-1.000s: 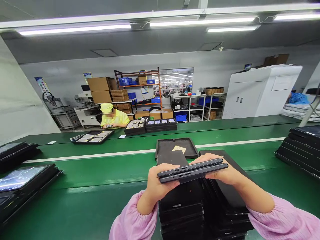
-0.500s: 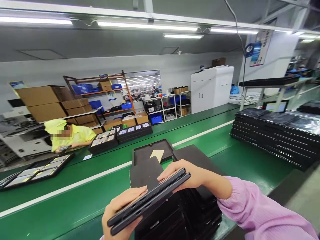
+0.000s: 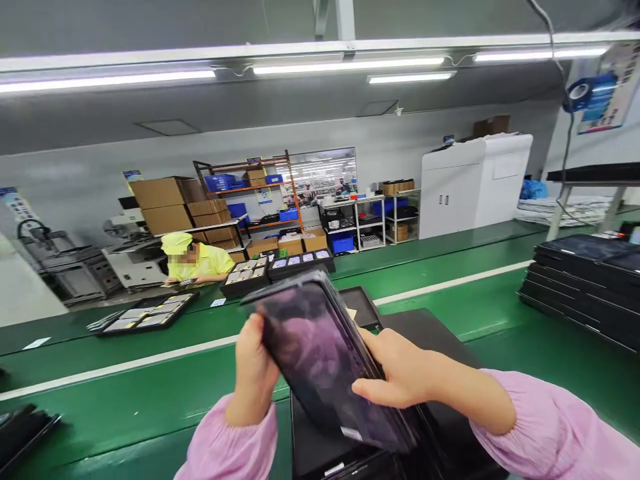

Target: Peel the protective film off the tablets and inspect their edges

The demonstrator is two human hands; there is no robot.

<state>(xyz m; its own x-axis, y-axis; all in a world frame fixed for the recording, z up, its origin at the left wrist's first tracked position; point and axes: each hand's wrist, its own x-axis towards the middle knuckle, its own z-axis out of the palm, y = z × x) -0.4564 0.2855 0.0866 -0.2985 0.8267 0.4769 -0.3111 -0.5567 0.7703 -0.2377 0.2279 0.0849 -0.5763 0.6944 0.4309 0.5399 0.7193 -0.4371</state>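
Two dark tablets (image 3: 320,353), pressed together as a stack, are held tilted up before me. The front one's glossy screen faces me, reflecting pink, with a small white label at its lower edge. My left hand (image 3: 254,370) grips their left edge, and my right hand (image 3: 397,367) is closed round the right edge, its thumb on the screen. Beneath them are stacked black trays (image 3: 313,443), partly hidden by the tablets. A black board-like cover (image 3: 425,323) lies just behind my right hand. Farther back is a shallow black tray (image 3: 363,300), partly covered by the tablets.
A green conveyor bench (image 3: 165,390) with a white line runs across. Stacked black trays (image 3: 575,293) stand at right; another black tray (image 3: 25,433) is at lower left. Across the bench, a person in yellow (image 3: 210,263) works near trays of devices (image 3: 150,313). A cable (image 3: 565,127) hangs at right.
The tablets have turned from edge-on to screen facing me, and both hands have shifted their grip to the sides. My view has swung left, so the surroundings sit farther right.
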